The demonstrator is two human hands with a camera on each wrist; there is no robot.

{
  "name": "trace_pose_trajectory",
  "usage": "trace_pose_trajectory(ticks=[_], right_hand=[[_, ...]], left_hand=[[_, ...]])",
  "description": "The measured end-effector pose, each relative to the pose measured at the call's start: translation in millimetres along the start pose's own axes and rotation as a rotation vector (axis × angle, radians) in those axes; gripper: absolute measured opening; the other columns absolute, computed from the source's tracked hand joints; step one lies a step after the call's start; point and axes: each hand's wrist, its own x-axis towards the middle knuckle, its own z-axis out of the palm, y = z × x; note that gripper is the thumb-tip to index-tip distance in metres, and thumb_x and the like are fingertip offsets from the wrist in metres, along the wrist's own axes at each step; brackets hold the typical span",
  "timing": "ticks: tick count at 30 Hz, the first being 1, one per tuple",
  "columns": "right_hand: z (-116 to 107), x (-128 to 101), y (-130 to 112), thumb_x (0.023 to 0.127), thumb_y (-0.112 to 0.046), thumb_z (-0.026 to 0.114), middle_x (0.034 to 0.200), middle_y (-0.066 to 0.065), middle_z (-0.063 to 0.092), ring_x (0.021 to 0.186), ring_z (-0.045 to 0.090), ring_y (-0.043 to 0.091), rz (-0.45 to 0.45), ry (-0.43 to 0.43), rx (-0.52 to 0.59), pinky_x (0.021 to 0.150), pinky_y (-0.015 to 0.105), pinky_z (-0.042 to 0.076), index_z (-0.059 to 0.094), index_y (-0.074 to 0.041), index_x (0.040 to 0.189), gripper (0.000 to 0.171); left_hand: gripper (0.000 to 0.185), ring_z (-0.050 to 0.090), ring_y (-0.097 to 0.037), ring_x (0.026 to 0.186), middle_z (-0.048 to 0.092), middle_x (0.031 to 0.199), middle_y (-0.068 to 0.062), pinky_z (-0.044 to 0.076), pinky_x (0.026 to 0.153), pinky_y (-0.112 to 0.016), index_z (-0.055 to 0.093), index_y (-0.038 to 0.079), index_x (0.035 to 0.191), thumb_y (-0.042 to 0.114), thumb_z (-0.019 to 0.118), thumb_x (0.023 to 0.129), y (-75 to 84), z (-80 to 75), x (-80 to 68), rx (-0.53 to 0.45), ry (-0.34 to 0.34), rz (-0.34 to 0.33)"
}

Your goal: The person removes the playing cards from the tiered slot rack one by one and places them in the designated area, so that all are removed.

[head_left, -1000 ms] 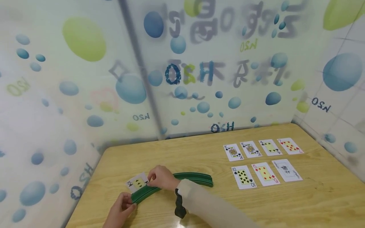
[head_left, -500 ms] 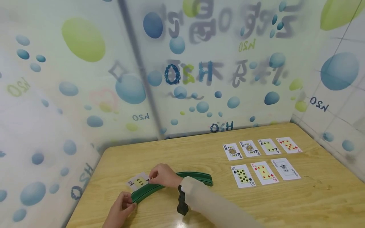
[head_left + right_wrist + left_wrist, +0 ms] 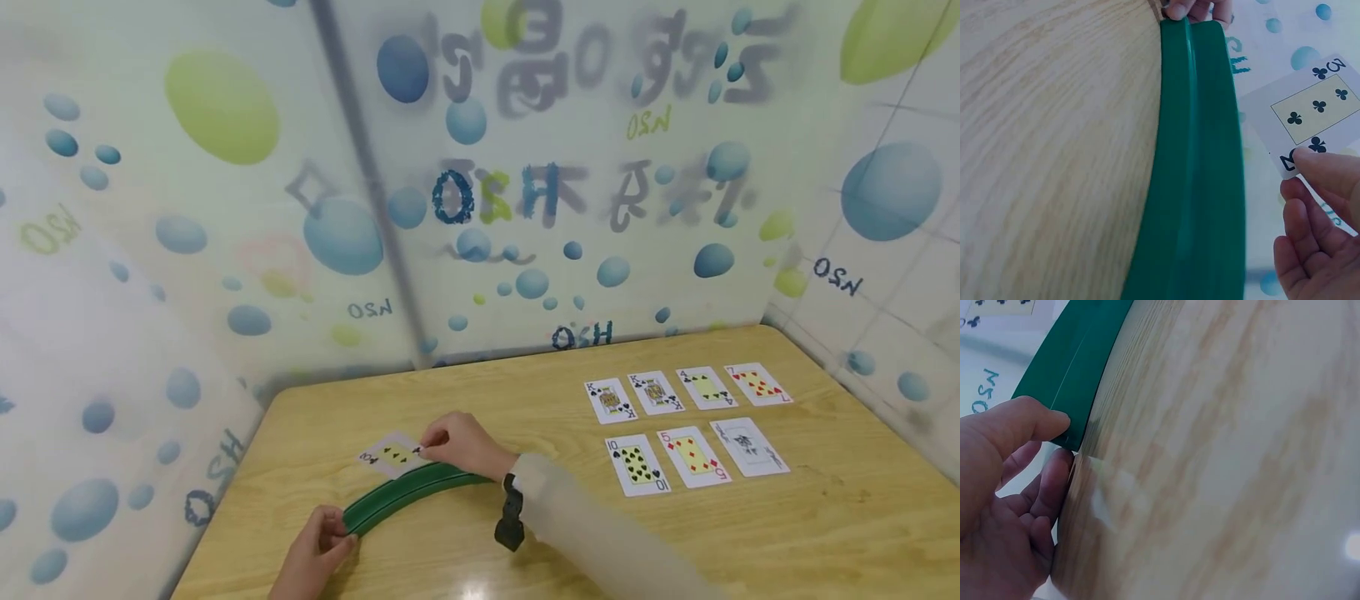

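In the head view, a curved green card holder [image 3: 408, 493] with a groove along it stands on the table. My left hand [image 3: 315, 546] grips its left end; in the left wrist view the thumb [image 3: 1047, 423] presses the green face near that end. My right hand [image 3: 467, 444] pinches a three of clubs [image 3: 395, 455] by one corner. The card is raised just behind the holder, face visible. In the right wrist view the three of clubs [image 3: 1316, 107] is apart from the holder [image 3: 1200, 156]. My right hand and sleeve hide the holder's right end.
To the right on the wooden table [image 3: 525, 550] lie two rows of face-up playing cards, among them a ten of spades [image 3: 637, 464], a five of diamonds [image 3: 693, 457] and a joker [image 3: 749, 447]. A wall [image 3: 510, 275] printed with bubbles borders the table's back.
My right hand has moved right and a little away from me along the holder, taking the three of clubs with it. The left hand keeps its grip on the holder's end.
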Motion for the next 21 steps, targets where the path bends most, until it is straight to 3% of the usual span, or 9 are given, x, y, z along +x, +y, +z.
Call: trace_pose_trajectory(ticks=[9,21], right_hand=[[-39.4,-17.7,-3.3,0.088,-0.011,0.064,0.082,-0.003,0.064,0.072,0.056,0.008,-0.013,0.028,-0.077,0.066,0.024,0.047,0.070,-0.009,0.087,0.006],[-89.1,-42.3,11.7,0.090,-0.012,0.061,0.088,0.001,0.064,0.077,0.058,0.011,0.000,0.093,-0.101,0.069,0.027,0.048,0.068,-0.005,0.093,0.011]], left_hand=[[0.026,0.052,-0.017,0.078,0.052,0.091,-0.008,0.045,0.065,-0.026,0.044,-0.002,0.102,0.000,0.063,0.085,-2.4,2.1,-1.2,-0.036,-0.007,0.040],[0.024,0.049,-0.020,0.079,0.051,0.090,-0.008,0.043,0.064,-0.029,0.045,-0.001,0.104,0.001,0.061,0.086,1.1,0.5,-0.9,-0.042,-0.020,-0.033]])
